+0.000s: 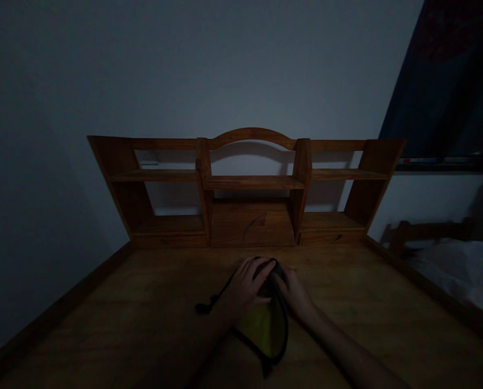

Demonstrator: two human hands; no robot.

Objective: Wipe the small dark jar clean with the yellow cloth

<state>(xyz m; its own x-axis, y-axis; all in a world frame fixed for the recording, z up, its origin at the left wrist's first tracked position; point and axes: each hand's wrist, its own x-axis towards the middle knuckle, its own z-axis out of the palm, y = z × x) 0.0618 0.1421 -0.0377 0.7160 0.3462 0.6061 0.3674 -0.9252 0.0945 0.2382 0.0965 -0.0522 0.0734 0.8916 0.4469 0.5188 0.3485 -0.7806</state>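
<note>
A dark pouch with a yellow lining [266,329] lies on the wooden desk [136,319] in dim light. Its mouth gapes toward me. My left hand [247,283] rests over the far end of the pouch, fingers curled on a dark part of it. My right hand [292,289] grips the same end from the right, fingers closed on the fabric. A black cord or strap [209,303] trails off to the left of the pouch.
A wooden shelf unit [249,189] with bare compartments and small drawers stands at the back of the desk against a pale wall. A raised wooden rim runs along the desk's sides. To the right are a bed with white bedding [460,270] and a dark window.
</note>
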